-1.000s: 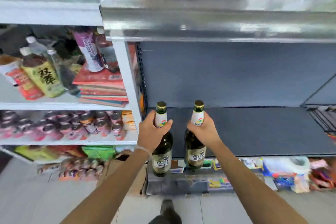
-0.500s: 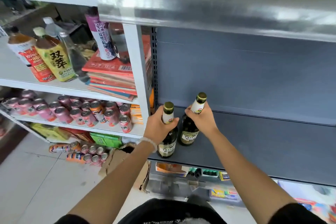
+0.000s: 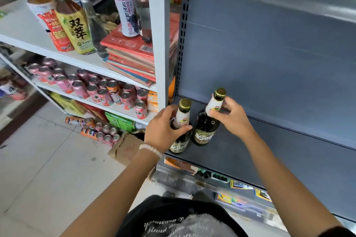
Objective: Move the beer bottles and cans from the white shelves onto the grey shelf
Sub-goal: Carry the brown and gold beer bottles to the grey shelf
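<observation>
Two dark beer bottles with gold caps stand on the grey shelf (image 3: 269, 152) near its left end. My left hand (image 3: 163, 129) grips the neck of the left bottle (image 3: 180, 144), which stands at the shelf's front edge. My right hand (image 3: 231, 117) holds the neck of the right bottle (image 3: 206, 129), which stands slightly further back and leans a little to the right. Several pink and orange cans (image 3: 107, 92) fill a white shelf (image 3: 81, 57) to the left.
Tall drink bottles (image 3: 75, 25) and a stack of red books (image 3: 131, 54) sit on the upper white shelf. More cans (image 3: 98, 131) and a torn cardboard box (image 3: 125, 146) lie on the tiled floor. A white post (image 3: 159, 44) separates the two shelf units.
Both hands carried the bottles forward from in front of the shelf edge onto the grey shelf surface. The view has moved closer and tilted down.
</observation>
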